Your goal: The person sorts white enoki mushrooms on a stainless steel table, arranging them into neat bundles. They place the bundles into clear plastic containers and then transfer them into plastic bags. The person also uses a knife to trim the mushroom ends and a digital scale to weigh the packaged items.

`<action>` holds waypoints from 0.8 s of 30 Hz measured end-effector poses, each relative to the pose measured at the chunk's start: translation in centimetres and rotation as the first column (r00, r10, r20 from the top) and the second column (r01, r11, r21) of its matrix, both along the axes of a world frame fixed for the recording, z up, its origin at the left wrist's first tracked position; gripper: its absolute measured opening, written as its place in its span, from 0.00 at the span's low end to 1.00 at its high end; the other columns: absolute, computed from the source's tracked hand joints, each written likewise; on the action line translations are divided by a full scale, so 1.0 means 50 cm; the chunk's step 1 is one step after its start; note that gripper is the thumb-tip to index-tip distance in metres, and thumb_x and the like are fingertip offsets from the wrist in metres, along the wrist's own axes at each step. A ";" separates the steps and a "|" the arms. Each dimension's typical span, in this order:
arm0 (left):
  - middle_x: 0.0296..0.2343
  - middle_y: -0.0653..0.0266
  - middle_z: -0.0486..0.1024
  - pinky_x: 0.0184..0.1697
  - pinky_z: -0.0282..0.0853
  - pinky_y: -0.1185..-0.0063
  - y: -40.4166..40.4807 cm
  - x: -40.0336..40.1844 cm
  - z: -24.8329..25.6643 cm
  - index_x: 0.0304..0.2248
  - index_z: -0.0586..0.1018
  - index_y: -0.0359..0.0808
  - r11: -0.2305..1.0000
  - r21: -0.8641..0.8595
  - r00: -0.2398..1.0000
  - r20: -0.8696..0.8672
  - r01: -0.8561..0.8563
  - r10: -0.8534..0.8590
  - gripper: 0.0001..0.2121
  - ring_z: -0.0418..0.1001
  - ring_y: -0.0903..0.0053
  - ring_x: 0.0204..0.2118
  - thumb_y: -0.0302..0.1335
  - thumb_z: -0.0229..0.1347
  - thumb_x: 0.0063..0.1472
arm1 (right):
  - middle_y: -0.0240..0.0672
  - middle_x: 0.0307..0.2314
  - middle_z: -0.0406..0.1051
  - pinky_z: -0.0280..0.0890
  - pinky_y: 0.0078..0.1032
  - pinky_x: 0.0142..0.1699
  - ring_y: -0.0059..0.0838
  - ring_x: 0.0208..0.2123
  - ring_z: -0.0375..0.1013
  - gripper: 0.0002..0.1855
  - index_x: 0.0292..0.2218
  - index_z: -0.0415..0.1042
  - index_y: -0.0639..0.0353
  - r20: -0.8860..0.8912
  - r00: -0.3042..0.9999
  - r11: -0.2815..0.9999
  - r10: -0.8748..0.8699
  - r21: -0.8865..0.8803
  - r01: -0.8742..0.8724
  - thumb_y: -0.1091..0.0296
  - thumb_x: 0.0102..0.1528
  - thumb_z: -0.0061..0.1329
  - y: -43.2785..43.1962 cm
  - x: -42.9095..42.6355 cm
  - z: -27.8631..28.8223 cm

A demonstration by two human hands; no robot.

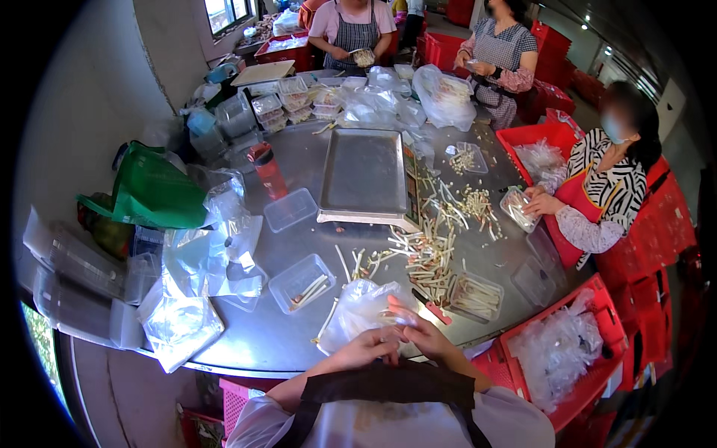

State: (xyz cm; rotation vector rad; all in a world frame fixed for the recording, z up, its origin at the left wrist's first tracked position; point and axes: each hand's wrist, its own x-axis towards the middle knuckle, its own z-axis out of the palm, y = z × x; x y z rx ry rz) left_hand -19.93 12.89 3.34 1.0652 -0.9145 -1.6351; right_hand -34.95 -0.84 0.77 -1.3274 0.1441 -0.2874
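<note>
My left hand [372, 346] and my right hand [421, 331] meet at the near edge of the metal table, fingers bent towards each other. Something clear and thin seems to lie between them, but glare and blur hide what it is. Just beyond lies a crumpled clear plastic bag [364, 307]. A knife with a red handle [438, 313] rests right of the bag, against a heap of cut pale stalks [431, 263]. Right of it stands a clear plastic tray [500, 298] filled with stalks. Another clear tray [283, 283], on the left, holds a few stalks.
A platform scale [364, 173] stands mid-table, with a red bottle [268, 171] on its left. Plastic bags [196, 269] and a green bag [154, 193] crowd the left. A red crate [610, 319] stands at right. A co-worker [594, 185] holds a tray; others stand behind.
</note>
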 end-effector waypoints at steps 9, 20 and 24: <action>0.33 0.58 0.74 0.43 0.67 0.78 0.018 0.027 -0.079 0.40 0.73 0.26 0.892 0.207 0.842 -0.297 -0.403 0.449 0.13 0.73 0.75 0.37 0.28 0.52 0.59 | 0.28 0.24 0.72 0.61 0.14 0.31 0.12 0.24 0.66 0.09 0.35 0.73 0.63 -0.230 0.943 0.968 -0.239 0.018 0.250 0.67 0.55 0.48 -0.015 -0.024 -0.118; 0.28 0.59 0.76 0.41 0.67 0.73 0.059 0.037 -0.194 0.32 0.75 0.31 0.831 0.253 0.867 0.075 -0.495 0.493 0.12 0.74 0.72 0.33 0.34 0.53 0.58 | 0.34 0.22 0.69 0.61 0.25 0.30 0.28 0.26 0.71 0.08 0.32 0.71 0.59 -0.425 0.857 0.873 -0.290 0.249 0.419 0.70 0.49 0.44 -0.089 -0.064 -0.235; 0.33 0.60 0.75 0.47 0.65 0.72 0.074 0.046 -0.217 0.35 0.74 0.30 0.801 0.269 0.652 -0.472 -0.534 0.593 0.11 0.72 0.72 0.38 0.31 0.49 0.61 | 0.35 0.23 0.69 0.62 0.26 0.35 0.33 0.30 0.71 0.11 0.38 0.69 0.60 -0.403 0.840 0.557 -0.364 0.628 0.543 0.72 0.53 0.40 -0.080 -0.069 -0.242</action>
